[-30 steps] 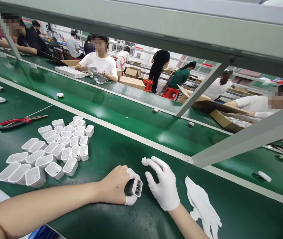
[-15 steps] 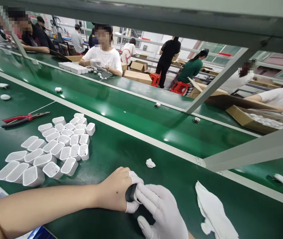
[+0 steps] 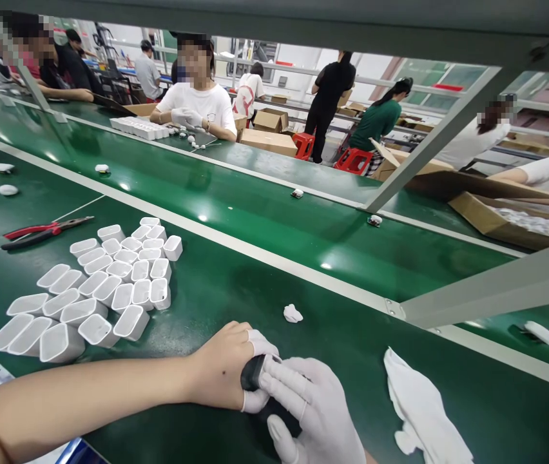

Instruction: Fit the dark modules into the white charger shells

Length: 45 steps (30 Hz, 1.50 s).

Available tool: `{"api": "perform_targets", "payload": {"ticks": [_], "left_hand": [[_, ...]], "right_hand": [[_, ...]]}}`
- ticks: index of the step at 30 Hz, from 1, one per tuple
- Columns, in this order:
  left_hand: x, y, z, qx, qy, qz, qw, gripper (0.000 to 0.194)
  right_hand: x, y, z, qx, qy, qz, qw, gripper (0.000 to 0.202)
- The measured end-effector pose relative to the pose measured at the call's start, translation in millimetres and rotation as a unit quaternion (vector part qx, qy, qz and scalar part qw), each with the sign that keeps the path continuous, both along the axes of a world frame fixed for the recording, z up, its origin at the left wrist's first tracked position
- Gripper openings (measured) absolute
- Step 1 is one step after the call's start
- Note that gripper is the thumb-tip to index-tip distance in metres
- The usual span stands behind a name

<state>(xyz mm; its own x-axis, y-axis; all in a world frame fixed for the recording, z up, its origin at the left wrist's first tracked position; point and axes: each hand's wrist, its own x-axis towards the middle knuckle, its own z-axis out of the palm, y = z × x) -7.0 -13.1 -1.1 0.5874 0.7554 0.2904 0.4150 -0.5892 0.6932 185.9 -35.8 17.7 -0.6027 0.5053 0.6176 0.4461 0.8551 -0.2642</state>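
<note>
My left hand (image 3: 229,370), with white fingertip covers on its thumb and forefinger, is closed around a small black block-like piece (image 3: 251,372) with a pale edge. White fabric covers my right hand (image 3: 320,406); its long fingers lie stretched against the right side of that piece, while its thumb stands apart lower down. Those fingers hide much of the piece. Under the right palm shows another dark shape (image 3: 281,412), whose kind I cannot make out. Left of the hands stand many small white open-topped cups (image 3: 98,328) in a close group.
Red-handled pliers (image 3: 49,231) lie beyond the cups. A crumpled white scrap (image 3: 292,313) and a white glove (image 3: 422,406) lie on the green bench. Past a pale rail (image 3: 255,251), small white parts (image 3: 375,220) sit on a green belt. A slanted post (image 3: 520,283) stands at right.
The black piece has tipped in my left hand, showing more of its black face. Small parts on the belt have shifted left. The view has tilted slightly.
</note>
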Motion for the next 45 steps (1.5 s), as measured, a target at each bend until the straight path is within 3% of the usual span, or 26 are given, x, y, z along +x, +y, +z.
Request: {"api": "perform_targets", "payload": {"ticks": [4,8,10,14,19,25,33,36,39,45], "left_hand": [[0,0,-1.0,-0.001,0.004,-0.007,1.0,0.04],[0,0,-2.2,0.002,0.007,0.002,1.0,0.041],[0,0,-2.1,0.002,0.014,0.001,1.0,0.04],[1,1,-2.4,-0.009,0.039,-0.007,0.999,0.032],[-1,3,-4.7,-0.02,0.035,-0.012,0.999,0.039],[-2,4,-6.6,-0.023,0.016,-0.022,0.999,0.045],[0,3,-3.8,-0.01,0.014,-0.008,1.0,0.044],[0,2,-1.5,-0.016,0.01,-0.006,1.0,0.039],[-1,1,-0.5,-0.024,0.011,-0.009,1.0,0.039],[-2,2,-1.3,-0.027,0.017,-0.009,0.999,0.04]], "right_hand": [[-5,-2,1.4,0.0,-0.042,-0.021,0.999,0.019],[1,-2,-0.6,-0.092,0.062,-0.014,0.994,0.026],[4,-2,-3.5,-0.121,0.098,-0.044,0.987,0.029],[1,-1,-10.1,-0.076,0.063,-0.096,0.99,0.029],[-7,0,-9.6,-0.034,0.071,-0.062,0.995,0.013],[-10,0,-7.6,-0.02,0.068,-0.011,0.997,0.017],[-6,-6,-11.9,-0.076,0.111,-0.026,0.991,0.014],[3,7,-15.3,-0.131,0.149,-0.124,0.972,0.014],[15,34,-19.7,-0.118,0.154,-0.261,0.946,0.017],[21,75,-20.7,-0.117,0.052,-0.269,0.955,0.025]]}}
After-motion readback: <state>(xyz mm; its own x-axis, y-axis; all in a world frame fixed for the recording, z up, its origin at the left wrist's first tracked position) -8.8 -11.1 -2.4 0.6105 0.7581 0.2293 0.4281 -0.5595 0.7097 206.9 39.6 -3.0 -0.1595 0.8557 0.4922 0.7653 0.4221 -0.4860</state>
